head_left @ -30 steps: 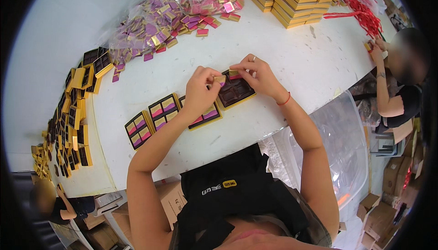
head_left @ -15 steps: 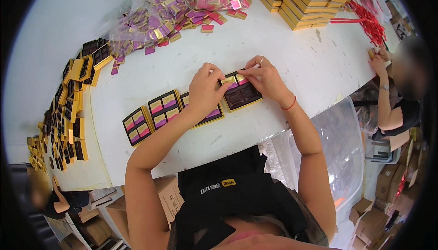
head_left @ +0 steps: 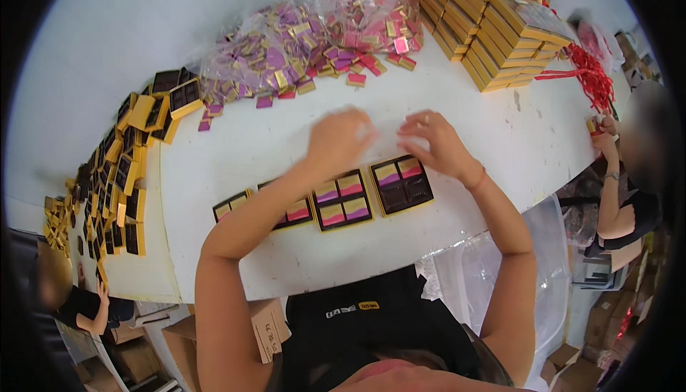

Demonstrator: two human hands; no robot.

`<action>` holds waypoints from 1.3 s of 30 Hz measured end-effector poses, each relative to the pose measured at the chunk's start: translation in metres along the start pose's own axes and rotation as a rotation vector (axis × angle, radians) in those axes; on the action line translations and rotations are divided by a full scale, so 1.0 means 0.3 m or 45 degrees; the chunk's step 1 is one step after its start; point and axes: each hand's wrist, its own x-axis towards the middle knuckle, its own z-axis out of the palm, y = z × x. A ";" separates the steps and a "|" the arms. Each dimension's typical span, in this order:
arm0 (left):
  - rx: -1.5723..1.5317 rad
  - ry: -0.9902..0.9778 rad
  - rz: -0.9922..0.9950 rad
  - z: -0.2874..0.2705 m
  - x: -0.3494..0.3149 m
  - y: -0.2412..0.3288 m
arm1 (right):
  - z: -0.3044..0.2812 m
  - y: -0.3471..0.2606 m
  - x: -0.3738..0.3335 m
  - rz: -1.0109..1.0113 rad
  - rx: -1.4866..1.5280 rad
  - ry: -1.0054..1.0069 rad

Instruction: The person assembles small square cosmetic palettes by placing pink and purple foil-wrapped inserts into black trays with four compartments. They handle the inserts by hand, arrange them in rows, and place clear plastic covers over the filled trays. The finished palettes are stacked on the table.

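A small gold-edged box (head_left: 397, 199) with a dark four-part tray lies in front of me. Its two far compartments hold gold, purple and pink wrapped pieces (head_left: 386, 172); the two near ones show bare dark tray. My right hand (head_left: 437, 143) hovers just beyond the box's far right corner, fingers curved and apart, with nothing visible in them. Farther left, my left hand (head_left: 341, 138) is raised over the table, its fingers smeared by motion. Below it lies a filled box (head_left: 343, 201). Two more boxes stand left of that, partly covered by my left forearm.
Clear bags of purple (head_left: 275, 52) and pink (head_left: 368, 17) wrapped pieces lie at the back, with loose ones before them. Stacked gold boxes (head_left: 493, 35) stand back right beside red cords (head_left: 593, 81). Piled open boxes (head_left: 118, 170) line the left. Other people work at both sides.
Both hands have lifted off the half-filled box and moved toward the far side, the left one fast. The whole view has shifted, so the table's things appear farther right and lower.
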 end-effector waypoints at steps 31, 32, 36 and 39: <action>-1.088 -0.331 -0.220 -0.066 -0.035 -0.017 | 0.031 -0.315 -0.244 0.560 0.764 0.200; -1.078 -0.319 -0.214 -0.061 -0.035 -0.005 | 0.036 -0.314 -0.229 0.460 0.567 0.264; -1.055 -0.289 -0.215 -0.034 -0.036 0.019 | 0.055 -0.318 -0.203 0.013 0.122 0.267; -1.007 -0.302 -0.113 -0.024 -0.039 0.032 | 0.084 -0.274 -0.230 -0.018 0.088 0.141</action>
